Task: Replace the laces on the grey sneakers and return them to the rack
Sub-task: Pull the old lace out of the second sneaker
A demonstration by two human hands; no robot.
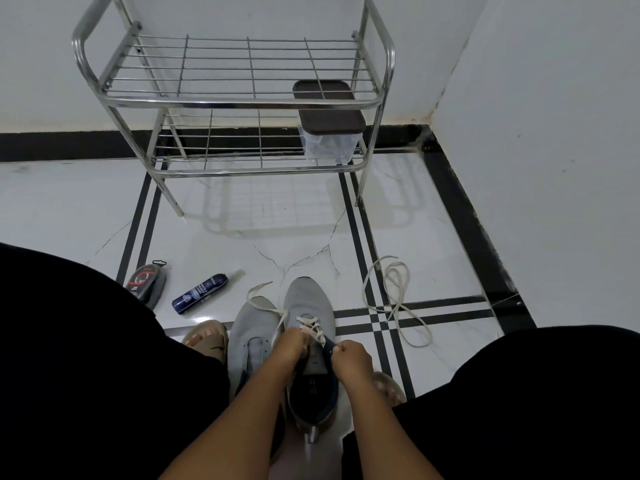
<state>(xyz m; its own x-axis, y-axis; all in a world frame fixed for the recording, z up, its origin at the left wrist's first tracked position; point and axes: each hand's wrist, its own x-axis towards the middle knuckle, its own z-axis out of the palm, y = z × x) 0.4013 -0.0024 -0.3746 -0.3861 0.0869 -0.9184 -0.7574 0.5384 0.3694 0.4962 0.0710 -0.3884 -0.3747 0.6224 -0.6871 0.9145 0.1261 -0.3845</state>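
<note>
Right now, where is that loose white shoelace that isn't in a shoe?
In the head view, the loose white lace lies coiled on the floor tiles to the right of the grey sneakers, in front of the metal rack.

Home entryway corner (shoe rack [242, 102], tiled floor [433, 209])

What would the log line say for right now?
step: lacing | left hand: pinches lace | right hand: grips right sneaker tongue | left sneaker: unlaced | loose lace: floor | rack: no sneakers
</note>
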